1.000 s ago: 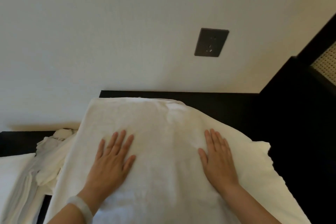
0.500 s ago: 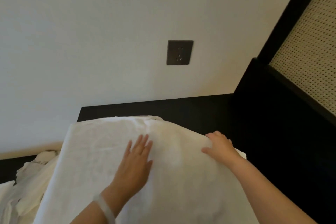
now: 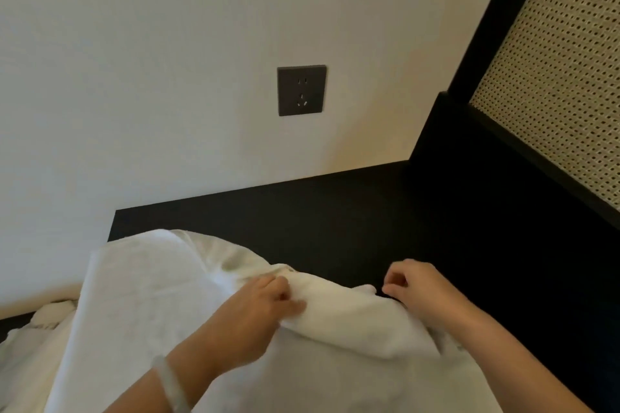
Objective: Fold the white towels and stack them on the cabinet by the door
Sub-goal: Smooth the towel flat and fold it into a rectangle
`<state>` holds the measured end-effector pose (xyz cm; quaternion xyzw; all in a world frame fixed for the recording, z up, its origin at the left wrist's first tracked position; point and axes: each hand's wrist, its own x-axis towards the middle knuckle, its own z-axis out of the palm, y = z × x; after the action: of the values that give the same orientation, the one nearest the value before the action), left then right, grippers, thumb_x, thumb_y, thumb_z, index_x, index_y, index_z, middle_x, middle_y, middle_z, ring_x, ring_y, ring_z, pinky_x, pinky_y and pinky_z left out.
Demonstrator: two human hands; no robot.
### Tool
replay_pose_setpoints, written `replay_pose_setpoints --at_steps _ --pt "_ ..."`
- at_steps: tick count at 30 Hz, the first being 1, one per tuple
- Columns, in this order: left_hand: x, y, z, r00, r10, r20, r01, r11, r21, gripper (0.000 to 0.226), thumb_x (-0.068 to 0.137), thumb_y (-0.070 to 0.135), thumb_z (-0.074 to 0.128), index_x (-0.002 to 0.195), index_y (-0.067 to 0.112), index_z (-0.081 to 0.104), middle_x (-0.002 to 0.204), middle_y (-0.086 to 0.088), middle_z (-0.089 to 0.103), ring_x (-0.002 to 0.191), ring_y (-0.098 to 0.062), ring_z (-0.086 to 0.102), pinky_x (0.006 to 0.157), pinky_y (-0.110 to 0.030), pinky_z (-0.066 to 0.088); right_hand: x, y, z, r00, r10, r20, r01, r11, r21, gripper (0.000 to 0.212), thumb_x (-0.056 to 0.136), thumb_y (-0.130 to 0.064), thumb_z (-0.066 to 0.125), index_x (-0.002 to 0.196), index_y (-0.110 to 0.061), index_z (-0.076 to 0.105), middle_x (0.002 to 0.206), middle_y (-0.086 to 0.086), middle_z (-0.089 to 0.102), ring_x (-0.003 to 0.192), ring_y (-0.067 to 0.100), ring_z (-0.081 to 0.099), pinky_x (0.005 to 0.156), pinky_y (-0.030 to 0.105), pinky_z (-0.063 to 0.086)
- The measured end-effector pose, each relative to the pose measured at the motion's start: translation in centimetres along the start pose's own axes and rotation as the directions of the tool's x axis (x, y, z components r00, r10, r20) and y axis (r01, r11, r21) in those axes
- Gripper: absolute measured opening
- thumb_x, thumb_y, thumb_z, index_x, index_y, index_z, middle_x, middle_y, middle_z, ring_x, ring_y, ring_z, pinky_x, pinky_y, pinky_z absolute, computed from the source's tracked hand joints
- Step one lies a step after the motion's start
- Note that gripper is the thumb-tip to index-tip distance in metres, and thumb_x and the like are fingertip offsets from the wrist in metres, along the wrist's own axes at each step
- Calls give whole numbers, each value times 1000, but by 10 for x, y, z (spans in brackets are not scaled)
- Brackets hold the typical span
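White terry, the towel (image 3: pixel 144 305) lies spread over the dark cabinet top (image 3: pixel 335 211) below the wall socket (image 3: pixel 301 90), its far right part bunched into a raised fold that the left hand (image 3: pixel 265 308) grips with curled fingers. The right hand (image 3: pixel 414 288) sits just beside the towel's loose corner, fingers curled, though whether it pinches any cloth cannot be told. If the fold is drawn across by one hand alone, the layers would likely skew so the edges miss each other, and the slack cloth might drag into the crumpled towels (image 3: pixel 50 318) at the left.
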<state>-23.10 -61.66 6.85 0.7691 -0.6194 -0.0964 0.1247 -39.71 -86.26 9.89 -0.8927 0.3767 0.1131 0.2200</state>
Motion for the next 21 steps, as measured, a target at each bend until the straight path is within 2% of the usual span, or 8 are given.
replay_pose_setpoints --at_steps 2,5,7,9,13,16,19,21 --pt "-7 -1 1 996 -76 49 83 985 -153 39 97 45 53 136 46 53 123 21 42 117 1 38 108 -12 30 9 2 10 991 129 -17 -130 988 -88 26 92 -45 64 110 -26 61 111 -6 57 95 8 58 85 27 53" --pt "3 3 -4 977 -211 9 206 946 -249 40 95 52 39 124 36 62 122 17 45 106 -1 49 102 -15 43 17 -4 7 955 255 150 -261 965 23 35 90 -54 63 103 -22 59 99 -4 61 91 13 60 81 28 51" --pt "16 5 -4 944 -326 -42 310 926 -216 39 97 45 51 133 30 52 133 12 40 111 -7 50 103 -16 42 18 -5 5 936 255 241 -282 955 86 36 88 -57 65 98 -23 61 96 -5 64 90 13 60 85 30 52" --pt "28 4 -4 897 -441 -34 433 891 -136 57 94 48 59 144 28 39 142 9 36 125 -11 42 110 -23 35 18 -6 5 930 251 268 -302 938 169 32 84 -54 71 98 -25 64 98 -4 66 91 14 61 90 34 53" --pt "43 -2 -11 867 -497 46 491 865 104 61 88 60 60 139 32 44 135 9 43 123 -14 36 112 -32 26 25 -5 8 914 186 362 -347 819 457 37 75 -20 85 106 -27 66 104 0 69 97 19 68 91 41 57" --pt "49 -7 -17 888 -453 80 444 890 107 43 90 55 60 128 36 50 123 13 46 111 -10 35 105 -28 28 32 -4 6 956 166 243 -285 724 628 45 74 -2 82 105 -28 65 106 1 68 98 21 67 92 46 56" --pt "60 -11 -29 907 -417 58 418 908 -4 18 95 44 59 107 37 48 109 16 48 101 -8 37 100 -24 30 45 -4 -9 983 182 28 -136 612 779 50 76 3 79 112 -28 62 112 1 64 103 20 64 95 48 54" --pt "73 -15 -40 903 -429 -7 427 900 -81 13 97 36 57 103 34 46 101 15 49 99 -9 41 98 -25 32 58 -7 -22 975 203 -95 -48 603 796 55 78 3 77 120 -27 59 112 -3 61 104 17 62 94 45 55"
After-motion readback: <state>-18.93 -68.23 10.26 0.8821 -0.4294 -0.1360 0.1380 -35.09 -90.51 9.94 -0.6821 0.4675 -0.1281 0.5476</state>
